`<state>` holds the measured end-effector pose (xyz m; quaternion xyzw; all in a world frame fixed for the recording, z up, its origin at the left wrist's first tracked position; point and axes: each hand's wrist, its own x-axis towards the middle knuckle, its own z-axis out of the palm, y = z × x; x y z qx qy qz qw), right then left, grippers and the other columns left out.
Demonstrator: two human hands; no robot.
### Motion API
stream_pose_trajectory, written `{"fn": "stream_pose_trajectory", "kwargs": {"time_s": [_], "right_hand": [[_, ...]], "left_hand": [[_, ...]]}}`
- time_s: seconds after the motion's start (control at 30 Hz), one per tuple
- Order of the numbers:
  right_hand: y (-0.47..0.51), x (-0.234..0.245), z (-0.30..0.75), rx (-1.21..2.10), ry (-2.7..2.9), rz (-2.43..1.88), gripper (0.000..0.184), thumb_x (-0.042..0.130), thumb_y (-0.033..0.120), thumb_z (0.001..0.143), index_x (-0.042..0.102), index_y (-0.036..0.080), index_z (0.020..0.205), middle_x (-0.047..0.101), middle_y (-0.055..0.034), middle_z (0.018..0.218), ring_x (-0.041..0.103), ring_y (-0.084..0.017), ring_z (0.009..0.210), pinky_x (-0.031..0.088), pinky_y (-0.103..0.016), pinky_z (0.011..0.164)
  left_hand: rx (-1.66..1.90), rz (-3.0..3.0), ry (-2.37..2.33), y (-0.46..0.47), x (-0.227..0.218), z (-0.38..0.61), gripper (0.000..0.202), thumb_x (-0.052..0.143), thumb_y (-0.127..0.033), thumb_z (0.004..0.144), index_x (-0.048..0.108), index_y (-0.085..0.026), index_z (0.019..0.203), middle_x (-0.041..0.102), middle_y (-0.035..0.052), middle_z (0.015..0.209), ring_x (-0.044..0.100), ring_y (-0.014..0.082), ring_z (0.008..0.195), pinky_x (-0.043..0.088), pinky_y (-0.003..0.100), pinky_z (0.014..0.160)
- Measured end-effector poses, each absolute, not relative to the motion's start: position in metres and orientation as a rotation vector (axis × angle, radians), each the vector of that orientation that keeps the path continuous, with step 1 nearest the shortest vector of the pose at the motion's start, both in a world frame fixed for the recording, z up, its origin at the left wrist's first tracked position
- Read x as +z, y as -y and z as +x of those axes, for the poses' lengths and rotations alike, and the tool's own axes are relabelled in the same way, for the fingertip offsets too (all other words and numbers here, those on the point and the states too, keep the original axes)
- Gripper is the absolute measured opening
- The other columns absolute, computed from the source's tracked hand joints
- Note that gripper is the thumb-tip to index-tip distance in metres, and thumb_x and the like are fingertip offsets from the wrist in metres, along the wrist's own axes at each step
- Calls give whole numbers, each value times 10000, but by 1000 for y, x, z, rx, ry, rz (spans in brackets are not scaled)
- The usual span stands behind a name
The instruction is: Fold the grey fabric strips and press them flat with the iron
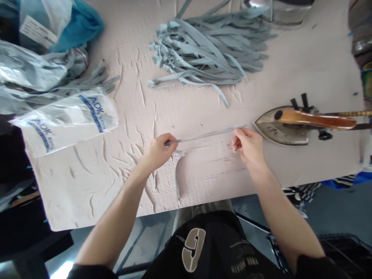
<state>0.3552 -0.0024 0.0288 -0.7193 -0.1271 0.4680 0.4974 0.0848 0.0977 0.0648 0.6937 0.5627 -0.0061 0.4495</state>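
Note:
A narrow grey-blue fabric strip (206, 135) runs nearly straight between my two hands, just over the table. My left hand (162, 150) is closed around its left end, thumb and fingers pinched together. At the other end, my right hand (247, 143) pinches the strip between thumb and forefinger, with the other fingers curled. Another thin grey strip (177, 176) hangs down in a curve below my left hand; whether it joins the held one I cannot tell. An iron (287, 126) with a brown handle rests just right of my right hand, its tip pointing left.
A heap of grey-blue fabric strips (209, 50) lies at the back middle. Plastic bags (72, 116), more strips (95, 79) and a teal cloth bundle (87, 25) crowd the left. A metal object (286, 11) stands at the back right. The pale table cover (78, 186) is wrinkled.

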Motion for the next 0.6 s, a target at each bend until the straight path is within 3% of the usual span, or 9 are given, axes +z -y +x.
{"fn": "stream_pose_trajectory", "kwargs": {"time_s": [0.1, 0.23, 0.6], "right_hand": [[-5, 18, 373, 1120, 373, -1847, 301, 736, 437, 763, 587, 191, 676, 520, 44, 449, 431, -79, 312, 306, -228, 299], [-6, 20, 384, 1139, 444, -1921, 265, 735, 418, 766, 624, 178, 754, 529, 45, 432, 441, -92, 291, 291, -218, 276], [2, 33, 389, 1113, 515, -2089, 311, 682, 412, 822, 660, 166, 1011, 531, 71, 461, 444, -102, 298, 288, -220, 306]], "left_hand": [[-102, 1769, -1430, -99, 44, 108, 196, 518, -297, 853, 670, -187, 908, 714, 49, 923, 618, 191, 835, 455, 310, 780], [-168, 1816, -1515, -94, 38, 119, 267, 496, -265, 858, 689, -175, 1019, 736, 109, 1124, 659, 257, 1038, 478, 349, 909], [-187, 1832, -1507, -92, 41, 114, 195, 503, -293, 848, 653, -197, 928, 744, 98, 1029, 672, 250, 967, 496, 344, 873]]}}
